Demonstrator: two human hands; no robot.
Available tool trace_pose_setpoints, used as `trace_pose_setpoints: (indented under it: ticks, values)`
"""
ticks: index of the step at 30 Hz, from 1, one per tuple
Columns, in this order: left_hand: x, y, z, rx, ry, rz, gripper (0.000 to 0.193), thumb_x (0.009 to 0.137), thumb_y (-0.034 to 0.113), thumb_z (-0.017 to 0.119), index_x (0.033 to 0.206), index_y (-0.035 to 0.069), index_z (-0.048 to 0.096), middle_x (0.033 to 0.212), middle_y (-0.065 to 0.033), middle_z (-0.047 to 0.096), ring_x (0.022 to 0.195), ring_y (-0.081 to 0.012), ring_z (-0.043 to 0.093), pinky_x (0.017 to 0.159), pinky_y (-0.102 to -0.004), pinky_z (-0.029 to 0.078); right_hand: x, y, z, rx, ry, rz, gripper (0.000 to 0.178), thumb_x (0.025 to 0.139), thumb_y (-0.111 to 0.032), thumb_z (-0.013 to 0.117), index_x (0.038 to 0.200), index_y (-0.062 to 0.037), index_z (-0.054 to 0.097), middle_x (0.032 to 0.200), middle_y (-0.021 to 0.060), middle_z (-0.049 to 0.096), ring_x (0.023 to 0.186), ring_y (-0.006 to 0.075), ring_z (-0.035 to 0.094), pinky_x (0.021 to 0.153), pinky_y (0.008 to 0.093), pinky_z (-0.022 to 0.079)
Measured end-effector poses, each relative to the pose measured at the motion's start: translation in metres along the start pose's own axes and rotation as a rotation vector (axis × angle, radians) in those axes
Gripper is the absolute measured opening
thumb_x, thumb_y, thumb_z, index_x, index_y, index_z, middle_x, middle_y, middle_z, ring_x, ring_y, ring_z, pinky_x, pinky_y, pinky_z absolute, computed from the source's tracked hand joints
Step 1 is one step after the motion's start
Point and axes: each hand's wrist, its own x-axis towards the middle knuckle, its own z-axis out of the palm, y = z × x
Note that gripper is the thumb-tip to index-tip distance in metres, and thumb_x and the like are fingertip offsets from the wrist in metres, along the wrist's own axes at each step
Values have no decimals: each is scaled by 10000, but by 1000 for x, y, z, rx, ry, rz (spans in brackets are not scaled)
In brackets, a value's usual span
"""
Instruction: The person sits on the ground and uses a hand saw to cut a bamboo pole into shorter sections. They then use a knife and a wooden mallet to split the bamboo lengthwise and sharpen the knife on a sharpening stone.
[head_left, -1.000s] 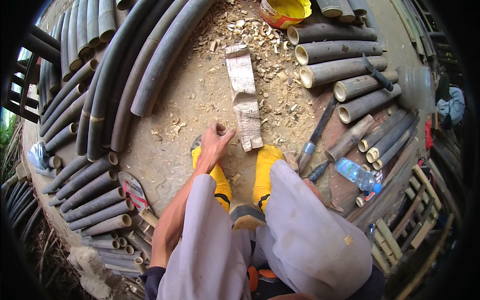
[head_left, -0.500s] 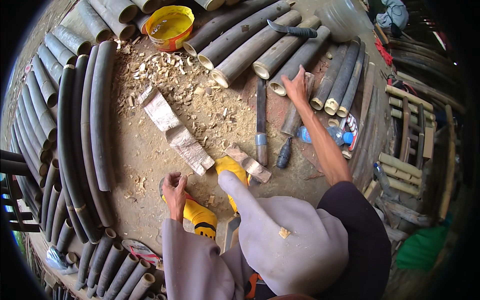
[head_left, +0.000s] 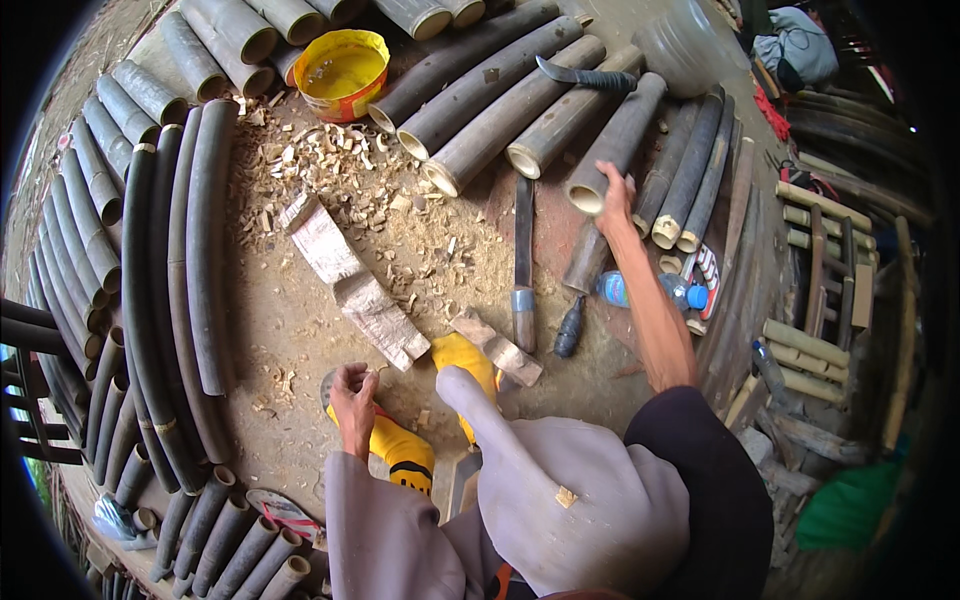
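My right hand (head_left: 619, 205) reaches forward and grips the near, open end of a dark bamboo tube (head_left: 625, 130). Close beneath that hand lie a flat brown piece (head_left: 585, 265) and a dark rounded handle (head_left: 569, 328); whether they are joined, I cannot tell. My left hand (head_left: 353, 402) hovers above my yellow-covered leg, its fingers loosely curled, with nothing visible in it. A curved knife (head_left: 590, 77) with a dark grip rests across the neighbouring tubes. On the ground stretches a long dark blade with a wooden handle (head_left: 524, 325).
Rows of bamboo tubes (head_left: 208, 250) line the left side. Wood chips (head_left: 320, 165) cover the ground near a yellow bucket (head_left: 343, 75). A notched wooden block (head_left: 350, 285) and a shorter one (head_left: 497, 347) lie before me. A water bottle (head_left: 650, 290) sits under my right forearm.
My right hand has closed around the tube's end and shifted it rightward, away from the tube beside it. The left hand's fingers have curled slightly. The whole view has moved a little.
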Motion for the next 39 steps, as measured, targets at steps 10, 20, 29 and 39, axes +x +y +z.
trace_pose_setpoints:
  ticks: [10, 20, 29, 39]
  values:
    - [9, 41, -21, -436, -135, -38, 385, 828, 187, 718, 1121, -26, 589, 986, -87, 633, 875, -169, 616, 800, -296, 498, -202, -18, -17, -376, -133, -528, 1002, 734, -369, 705, 1470, 63, 179, 1434, 254, 280, 1323, 348, 310, 1117, 441, 246]
    - [65, 200, -65, -504, -55, 319, 642, 741, 289, 792, 1212, -14, 477, 1001, -116, 597, 820, -189, 622, 775, -327, 531, -280, 18, 63, -470, -1139, -372, 622, 827, -328, 705, 1279, 56, 518, 1179, 250, 583, 1062, 367, 599, 921, 421, 483]
    - [-28, 73, -157, 386, 161, 159, 793, 470, 106, 803, 1214, 38, 535, 1043, -104, 633, 977, -220, 618, 909, -330, 476, -304, 109, 99, -955, -1088, -397, 1113, 730, -340, 787, 1504, 6, 65, 1373, 358, 370, 1249, 523, 387, 1071, 556, 318]
    - [-35, -8, -165, 978, 107, 164, 824, 501, 69, 767, 1283, 122, 516, 1208, -109, 591, 1163, -318, 527, 996, -454, 387, -310, 108, 83, -1138, -1220, -450, 1123, 656, -317, 785, 1491, 5, 106, 1357, 344, 390, 1255, 501, 385, 1097, 516, 314]
